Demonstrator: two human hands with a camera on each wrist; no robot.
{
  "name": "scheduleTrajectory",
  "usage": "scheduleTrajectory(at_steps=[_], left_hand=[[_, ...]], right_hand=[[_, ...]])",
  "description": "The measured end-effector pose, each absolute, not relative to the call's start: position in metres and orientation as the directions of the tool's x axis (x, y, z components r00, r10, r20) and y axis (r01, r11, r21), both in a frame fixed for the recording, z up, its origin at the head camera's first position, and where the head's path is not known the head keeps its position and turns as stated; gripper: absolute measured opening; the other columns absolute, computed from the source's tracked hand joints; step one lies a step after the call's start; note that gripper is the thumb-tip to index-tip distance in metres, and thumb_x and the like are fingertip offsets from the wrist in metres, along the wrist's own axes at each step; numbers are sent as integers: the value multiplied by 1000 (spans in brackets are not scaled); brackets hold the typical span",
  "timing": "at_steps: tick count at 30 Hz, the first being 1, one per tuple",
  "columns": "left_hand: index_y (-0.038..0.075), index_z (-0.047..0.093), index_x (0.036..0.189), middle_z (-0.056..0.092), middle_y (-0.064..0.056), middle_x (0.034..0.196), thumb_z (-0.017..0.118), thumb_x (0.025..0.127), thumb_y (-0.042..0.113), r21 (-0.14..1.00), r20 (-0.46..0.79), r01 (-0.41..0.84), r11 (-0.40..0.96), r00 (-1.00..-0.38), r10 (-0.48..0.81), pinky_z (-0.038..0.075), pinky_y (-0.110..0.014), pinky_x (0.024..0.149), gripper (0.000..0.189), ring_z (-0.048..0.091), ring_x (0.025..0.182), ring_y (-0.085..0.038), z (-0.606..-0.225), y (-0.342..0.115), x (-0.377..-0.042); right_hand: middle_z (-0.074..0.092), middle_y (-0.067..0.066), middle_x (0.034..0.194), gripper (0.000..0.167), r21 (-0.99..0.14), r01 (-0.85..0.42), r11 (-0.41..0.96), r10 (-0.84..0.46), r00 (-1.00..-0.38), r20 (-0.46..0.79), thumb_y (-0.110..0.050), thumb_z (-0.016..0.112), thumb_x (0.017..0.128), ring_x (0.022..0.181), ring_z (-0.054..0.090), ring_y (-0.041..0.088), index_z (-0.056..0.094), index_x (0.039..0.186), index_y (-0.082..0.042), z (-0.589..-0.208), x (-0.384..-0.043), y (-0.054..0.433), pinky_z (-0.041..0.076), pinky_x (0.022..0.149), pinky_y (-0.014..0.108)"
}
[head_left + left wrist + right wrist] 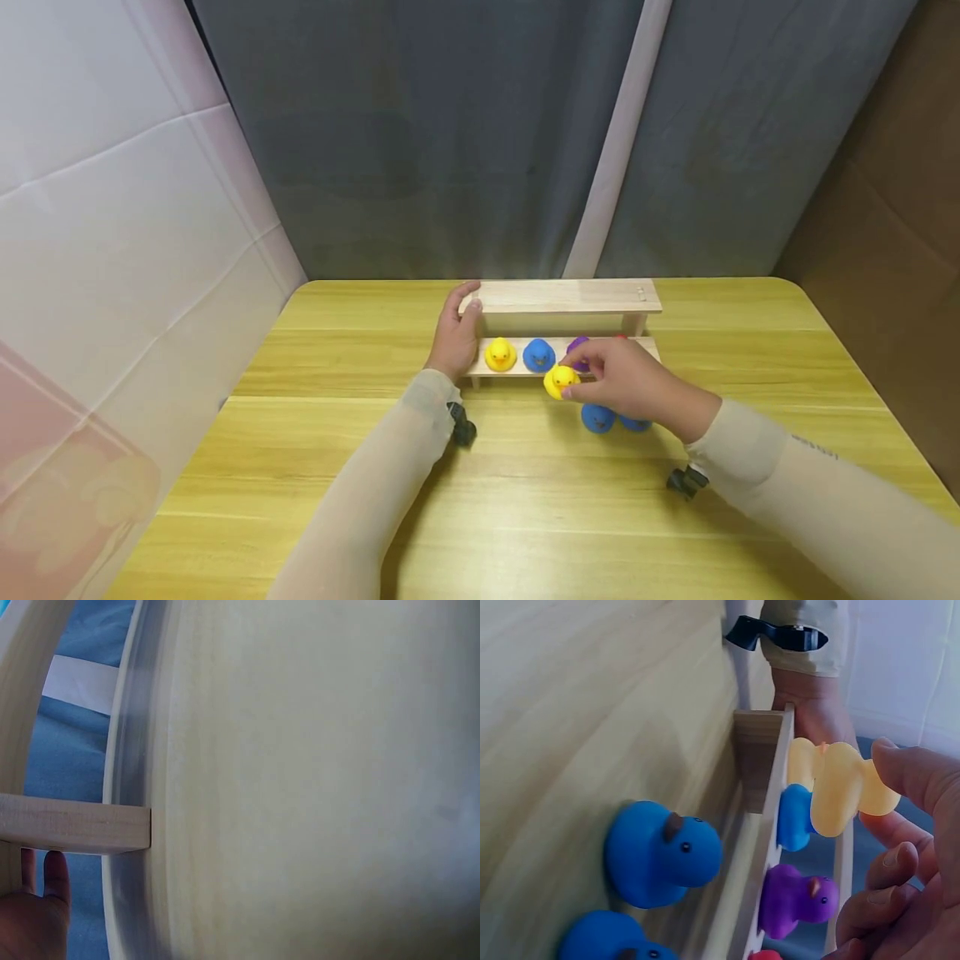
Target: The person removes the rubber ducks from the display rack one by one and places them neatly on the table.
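Between thumb and fingertips, my right hand (630, 379) pinches a yellow rubber duck (561, 382), held just in front of the lower step of a two-tier wooden shelf (562, 296). My left hand (453, 340) grips the shelf's left end, its fingertips (56, 877) showing past a wooden upright in the left wrist view. Along the lower step sit a yellow duck (500, 356), a blue duck (538, 356) and a purple duck (795, 901). Beyond the purple one, a red thing (766, 955) is mostly hidden.
Two blue ducks (597, 418) stand on the wooden table (525, 517) in front of the shelf, partly under my right hand. A grey curtain (420, 150) hangs behind the table's far edge. A pale wall covering (135, 208) rises on the left, a brown one (892, 208) on the right.
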State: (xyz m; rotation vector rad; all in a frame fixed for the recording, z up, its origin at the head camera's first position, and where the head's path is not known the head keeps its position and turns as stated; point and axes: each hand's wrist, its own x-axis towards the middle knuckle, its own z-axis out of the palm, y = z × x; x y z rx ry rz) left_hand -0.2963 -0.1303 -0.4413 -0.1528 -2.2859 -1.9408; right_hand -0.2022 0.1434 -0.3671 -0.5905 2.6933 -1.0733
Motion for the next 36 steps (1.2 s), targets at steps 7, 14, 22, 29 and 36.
scheduleTrajectory(at_steps=[7, 14, 22, 29, 36], left_hand=[[22, 48, 154, 42, -5, 161, 43, 113, 30, 968, 178, 171, 184, -984, -20, 38, -50, 119, 42, 56, 129, -35, -442, -129, -296], [24, 48, 154, 42, -5, 161, 43, 113, 30, 967, 181, 174, 186, -983, -20, 39, -50, 119, 42, 57, 129, -36, -441, -127, -296], [26, 49, 152, 42, -4, 161, 43, 113, 29, 966, 183, 175, 192, -983, -26, 37, -49, 119, 40, 54, 129, -31, -440, -129, -294], [27, 49, 153, 42, -3, 162, 43, 113, 31, 967, 175, 166, 195, -984, -28, 35, -48, 121, 40, 52, 131, -27, -440, -131, -292], [27, 50, 152, 43, -3, 161, 43, 113, 30, 966, 185, 177, 187, -983, -24, 35, -48, 121, 40, 51, 131, -26, -443, -130, -294]], right_hand=[[47, -2, 64, 28, -657, -298, 692, -425, -904, -38, -27, 90, 84, 60, 45, 17, 80, 108, -18, -379, -199, 144, 34, 53, 28], [46, -2, 64, 35, -626, -301, 719, -421, -906, -48, -28, 91, 83, 59, 43, 16, 80, 113, -16, -386, -196, 145, 33, 51, 27], [46, -4, 63, 34, -610, -320, 725, -432, -901, -40, -29, 90, 83, 57, 42, 13, 80, 113, -17, -397, -196, 143, 31, 51, 26], [46, -3, 63, 33, -599, -301, 742, -419, -906, -64, -30, 91, 82, 57, 41, 13, 81, 112, -20, -401, -194, 140, 28, 51, 26], [45, -5, 61, 33, -588, -289, 755, -404, -912, -71, -33, 91, 82, 56, 40, 12, 81, 111, -22, -402, -193, 139, 27, 50, 25]])
